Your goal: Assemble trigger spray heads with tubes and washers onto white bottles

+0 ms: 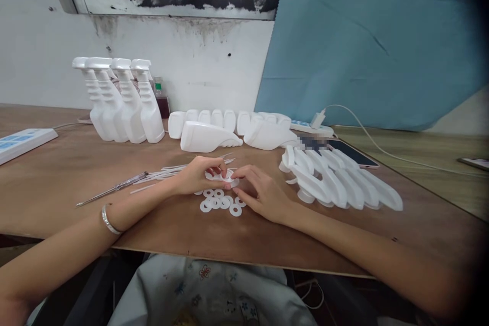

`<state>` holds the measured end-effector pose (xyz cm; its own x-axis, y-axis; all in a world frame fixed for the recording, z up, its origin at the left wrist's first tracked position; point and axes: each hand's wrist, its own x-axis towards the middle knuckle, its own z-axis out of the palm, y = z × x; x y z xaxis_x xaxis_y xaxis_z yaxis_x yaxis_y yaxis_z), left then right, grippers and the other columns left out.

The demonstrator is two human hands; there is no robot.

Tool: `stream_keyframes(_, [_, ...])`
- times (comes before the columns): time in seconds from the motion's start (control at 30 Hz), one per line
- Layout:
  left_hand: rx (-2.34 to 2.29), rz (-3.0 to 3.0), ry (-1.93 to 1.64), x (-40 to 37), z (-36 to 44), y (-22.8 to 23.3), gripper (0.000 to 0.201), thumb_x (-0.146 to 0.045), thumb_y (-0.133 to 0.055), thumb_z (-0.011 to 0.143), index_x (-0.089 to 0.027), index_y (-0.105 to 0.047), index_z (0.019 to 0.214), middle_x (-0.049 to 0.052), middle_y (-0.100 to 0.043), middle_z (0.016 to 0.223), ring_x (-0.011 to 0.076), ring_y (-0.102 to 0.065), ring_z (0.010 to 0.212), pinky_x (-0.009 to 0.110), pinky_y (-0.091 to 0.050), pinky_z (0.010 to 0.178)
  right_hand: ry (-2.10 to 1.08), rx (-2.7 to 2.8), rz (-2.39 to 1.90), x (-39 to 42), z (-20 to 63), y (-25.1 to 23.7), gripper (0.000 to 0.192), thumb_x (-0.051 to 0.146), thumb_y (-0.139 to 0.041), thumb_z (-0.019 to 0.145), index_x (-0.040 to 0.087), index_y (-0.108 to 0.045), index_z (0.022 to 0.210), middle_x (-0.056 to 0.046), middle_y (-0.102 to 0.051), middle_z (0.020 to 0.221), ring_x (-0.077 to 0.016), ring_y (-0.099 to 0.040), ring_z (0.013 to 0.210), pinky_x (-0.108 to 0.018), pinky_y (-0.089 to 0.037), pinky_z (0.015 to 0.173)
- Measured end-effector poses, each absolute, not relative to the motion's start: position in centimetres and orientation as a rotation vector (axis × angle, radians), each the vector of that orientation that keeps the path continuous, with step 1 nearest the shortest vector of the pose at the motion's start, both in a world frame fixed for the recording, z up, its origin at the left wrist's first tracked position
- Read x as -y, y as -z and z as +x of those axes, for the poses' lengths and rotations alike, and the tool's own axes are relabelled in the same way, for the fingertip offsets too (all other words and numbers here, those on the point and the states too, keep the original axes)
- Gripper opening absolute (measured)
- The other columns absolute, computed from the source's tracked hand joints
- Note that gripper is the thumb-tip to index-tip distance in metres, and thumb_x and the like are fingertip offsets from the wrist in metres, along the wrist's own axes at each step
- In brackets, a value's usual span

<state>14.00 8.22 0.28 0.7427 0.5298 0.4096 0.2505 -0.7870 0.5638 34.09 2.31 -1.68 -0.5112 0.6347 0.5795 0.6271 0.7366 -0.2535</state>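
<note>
Fingers (219, 169) of the left hand (198, 175) pinch a white cap (225, 178), which the right hand (263, 196) touches with loose fingertips at mid-table. White rings (219, 202) lie just near of both hands. Thin tubes (164, 173) run left; trigger heads (340, 183) lie right; bottles (122, 102) stand far left.
</note>
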Motion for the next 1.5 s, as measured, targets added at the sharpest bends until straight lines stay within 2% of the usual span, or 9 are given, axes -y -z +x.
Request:
stream_keyframes(0.1, [-0.544,2.473,-0.762,-8.14,13.95,-0.43,0.027,-0.038,-0.066,0.068,-0.016,-0.054,0.076,-0.001,-0.061,0.080,0.0102,-0.055,0.072,0.022,-0.045,0.072,0.085,2.323,-1.007,-2.37,34.02,1.78,0.018,0.018,-0.051,0.081,0.020,-0.048,0.099,-0.005,-0.058,0.096,-0.0208,-0.052,0.090,-0.036,-0.041,0.079])
stream_keyframes(0.27, [-0.564,2.514,-0.787,-8.14,13.86,-0.50,0.023,-0.037,-0.064,0.072,-0.015,-0.056,0.076,-0.001,-0.061,0.077,0.0089,-0.054,0.069,0.020,-0.046,0.069,0.197,2.360,-1.084,-2.45,33.76,1.76,0.021,0.023,-0.053,0.081,0.019,-0.049,0.102,-0.006,-0.058,0.095,-0.0216,-0.052,0.089,-0.035,-0.041,0.078])
stream_keyframes(0.63, [-0.531,2.570,-0.867,-8.54,13.74,-0.04,0.021,-0.035,-0.062,0.073,-0.014,-0.058,0.075,-0.001,-0.060,0.070,0.0071,-0.051,0.062,0.017,-0.046,0.064,0.116,2.367,-1.062,-2.81,33.61,1.94,0.026,0.021,-0.052,0.081,0.020,-0.047,0.106,-0.006,-0.058,0.095,-0.0214,-0.053,0.088,-0.036,-0.042,0.077])
stream_keyframes(0.8, [-0.471,2.619,-0.889,-8.71,13.70,-0.06,0.023,-0.035,-0.062,0.074,-0.013,-0.059,0.071,0.002,-0.061,0.069,0.0083,-0.052,0.061,0.017,-0.044,0.060,0.117,2.365,-1.027,-2.84,33.31,2.06,0.019,0.020,-0.050,0.082,0.019,-0.048,0.102,-0.006,-0.059,0.093,-0.0201,-0.053,0.085,-0.034,-0.042,0.075])
stream_keyframes(1.03, [-0.466,2.613,-0.925,-8.69,13.87,0.07,0.025,-0.036,-0.063,0.073,-0.013,-0.058,0.068,0.001,-0.060,0.062,0.0070,-0.049,0.055,0.016,-0.041,0.055,0.019,2.322,-1.009,-3.24,33.22,2.18,0.013,0.020,-0.047,0.085,0.019,-0.048,0.098,-0.005,-0.058,0.092,-0.0179,-0.053,0.082,-0.031,-0.043,0.073])
stream_keyframes(1.33, [-0.460,2.697,-0.803,-8.87,13.57,-0.22,0.027,-0.040,-0.061,0.075,-0.014,-0.056,0.076,0.002,-0.060,0.073,0.0092,-0.052,0.064,0.017,-0.040,0.058,-0.012,2.305,-0.944,-3.05,33.42,2.17,0.015,0.018,-0.048,0.082,0.020,-0.048,0.097,-0.005,-0.054,0.098,-0.0175,-0.053,0.087,-0.032,-0.043,0.078])
stream_keyframes(1.5, [-0.427,2.671,-0.829,-8.91,13.50,-0.13,0.026,-0.039,-0.060,0.076,-0.014,-0.056,0.072,0.003,-0.061,0.074,0.0102,-0.052,0.066,0.018,-0.041,0.061,-0.009,2.305,-0.884,-2.96,33.42,2.01,0.014,0.017,-0.046,0.083,0.021,-0.049,0.096,-0.006,-0.053,0.100,-0.0171,-0.053,0.087,-0.032,-0.044,0.077])
